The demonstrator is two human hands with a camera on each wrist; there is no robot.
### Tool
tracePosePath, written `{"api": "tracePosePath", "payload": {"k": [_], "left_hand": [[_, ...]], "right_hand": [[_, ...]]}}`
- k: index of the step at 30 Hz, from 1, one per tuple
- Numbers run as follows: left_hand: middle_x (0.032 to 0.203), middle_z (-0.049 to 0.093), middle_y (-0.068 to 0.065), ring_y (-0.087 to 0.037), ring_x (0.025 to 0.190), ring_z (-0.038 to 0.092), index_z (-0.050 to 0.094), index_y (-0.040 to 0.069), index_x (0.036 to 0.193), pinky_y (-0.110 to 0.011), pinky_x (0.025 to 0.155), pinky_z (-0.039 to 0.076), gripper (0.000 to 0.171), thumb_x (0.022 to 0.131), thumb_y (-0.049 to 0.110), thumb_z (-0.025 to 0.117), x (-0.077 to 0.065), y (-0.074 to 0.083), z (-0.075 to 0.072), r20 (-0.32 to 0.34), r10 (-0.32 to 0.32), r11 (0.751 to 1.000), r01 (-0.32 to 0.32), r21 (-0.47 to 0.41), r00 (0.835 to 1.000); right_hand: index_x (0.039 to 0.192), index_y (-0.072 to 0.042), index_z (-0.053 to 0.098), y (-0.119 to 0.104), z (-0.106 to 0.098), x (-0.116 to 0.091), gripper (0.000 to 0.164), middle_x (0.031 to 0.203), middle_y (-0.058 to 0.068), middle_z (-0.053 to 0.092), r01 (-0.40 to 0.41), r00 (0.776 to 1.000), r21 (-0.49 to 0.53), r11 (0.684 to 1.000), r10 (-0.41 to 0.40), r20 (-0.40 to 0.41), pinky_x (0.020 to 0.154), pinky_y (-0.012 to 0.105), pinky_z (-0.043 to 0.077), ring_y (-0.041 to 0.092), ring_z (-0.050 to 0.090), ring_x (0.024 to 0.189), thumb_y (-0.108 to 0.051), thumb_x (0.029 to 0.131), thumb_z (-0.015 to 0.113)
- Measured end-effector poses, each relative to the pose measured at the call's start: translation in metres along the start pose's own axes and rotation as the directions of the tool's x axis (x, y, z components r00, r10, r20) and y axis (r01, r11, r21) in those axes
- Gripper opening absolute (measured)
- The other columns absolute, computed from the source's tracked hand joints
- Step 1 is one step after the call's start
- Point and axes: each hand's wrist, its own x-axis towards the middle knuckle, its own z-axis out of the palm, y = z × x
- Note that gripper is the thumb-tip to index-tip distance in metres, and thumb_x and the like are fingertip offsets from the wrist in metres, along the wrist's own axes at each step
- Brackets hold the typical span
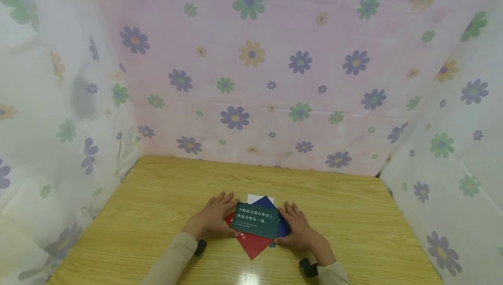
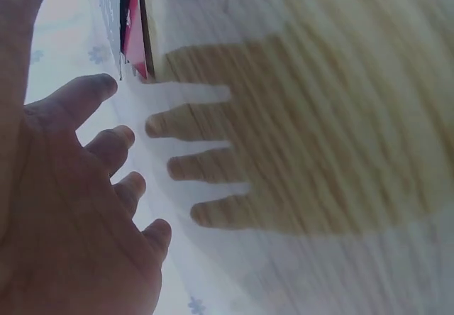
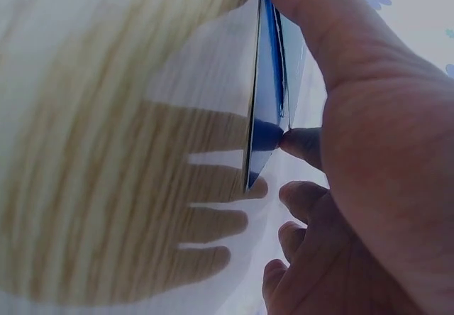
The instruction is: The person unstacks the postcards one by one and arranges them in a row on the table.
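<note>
In the head view, the left hand [image 1: 212, 219] and right hand [image 1: 297, 231], fingers apart, flank 4 overlapping cards at the middle of the surface [image 1: 157, 197]: a green card [image 1: 255, 221] on top, with a red card [image 1: 252, 246], blue card [image 1: 283, 228] and white card [image 1: 255, 197] showing beneath. In the left wrist view, 4 fingers spread loosely near the red card. In the right wrist view, a fingertip touches the cards' edge beside the blue card, other fingers held apart.
</note>
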Motion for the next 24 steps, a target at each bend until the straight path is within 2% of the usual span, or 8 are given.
{"api": "tracePosePath", "payload": {"k": [7,13,24], "left_hand": [[0.168,0.024,-0.014,-0.042,0.156,0.012,0.045,0.014,0.155,-0.059,0.126,0.013,0.096,0.076,0.052,0.085,0.0044,-0.0074,0.0027,0.003,0.019,1.0,-0.019,-0.002,1.0],[0.167,0.026,-0.015,-0.043,0.156,0.013,0.047,0.014,0.154,-0.06,0.126,0.014,0.094,0.076,0.051,0.085,0.002,-0.0079,0.0043,-0.012,0.015,0.999,-0.015,-0.028,1.0],[0.168,0.025,-0.014,-0.042,0.156,0.012,0.044,0.013,0.155,-0.063,0.125,0.014,0.099,0.075,0.053,0.085,0.0019,-0.01,0.0063,-0.018,0.005,1.0,-0.005,-0.012,1.0]], "right_hand": [[0.156,0.002,0.035,-0.0018,-0.0003,0.0024,0.098,0.164,0.033,0.018,0.011,1.0,0.0,1.0,-0.011,0.005,0.118,0.075,0.011,0.056,0.007,0.151,-0.038,0.081,0.086],[0.155,0.002,0.036,-0.002,0.0001,0.0035,0.098,0.164,0.032,0.02,0.024,1.0,-0.01,1.0,-0.024,-0.01,0.119,0.075,0.012,0.055,0.008,0.152,-0.038,0.081,0.086],[0.149,0.003,0.046,-0.0027,0.0018,0.0036,0.092,0.161,0.034,0.025,0.061,0.997,-0.042,0.997,-0.063,-0.042,0.118,0.075,0.014,0.056,0.014,0.15,-0.036,0.078,0.088]]}}
